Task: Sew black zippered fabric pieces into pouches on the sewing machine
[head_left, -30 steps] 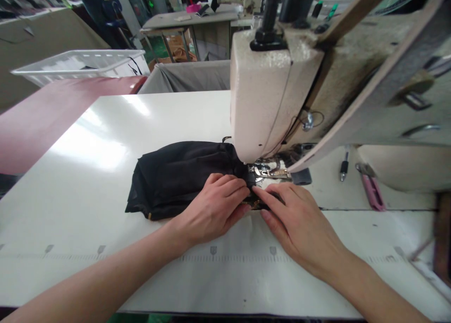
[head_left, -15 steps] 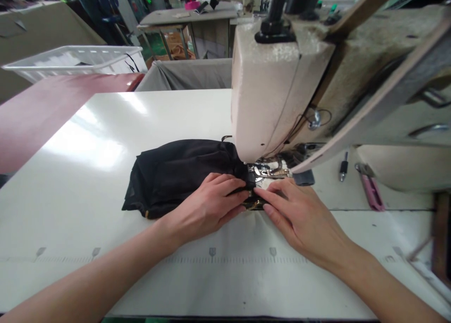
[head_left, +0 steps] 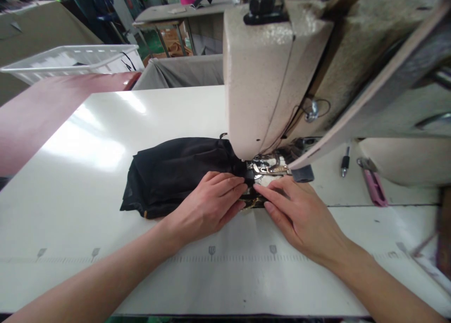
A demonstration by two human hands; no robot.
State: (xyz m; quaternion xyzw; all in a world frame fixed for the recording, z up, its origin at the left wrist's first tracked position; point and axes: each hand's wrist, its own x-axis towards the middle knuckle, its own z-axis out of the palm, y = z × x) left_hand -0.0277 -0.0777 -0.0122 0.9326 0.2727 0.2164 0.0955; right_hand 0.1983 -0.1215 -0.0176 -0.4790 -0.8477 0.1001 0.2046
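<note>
Two hands are working close together at a sewing machine (head_left: 259,88). On the left hand (head_left: 207,203), the long fingers are lying side by side and pressing down on the black cloth (head_left: 176,173). The thumb is tucking in low, so I cannot tell if it is pinching. On the right hand (head_left: 299,210), the thumb and first finger are standing apart, with their tips resting by the cloth's edge.

Most of the cloth is lying on the tabletop (head_left: 176,285), to the left of the fingers. A gold zipper (head_left: 252,202) is peeking out between the two hands. The metal foot (head_left: 264,169) is sitting just past the fingertips. A pen (head_left: 345,163) and pink snips (head_left: 374,187) are lying to the right of the right fingers.

The work is looking partway done: the cloth is already sitting by the foot but is not yet clear of the machine. I am not seeing any stitches, so I cannot tell how much is left.

Compared with one second ago, the fingertips are leaving a wider gap, and more zipper is showing. The cloth is staying in nearly the same spot.
</note>
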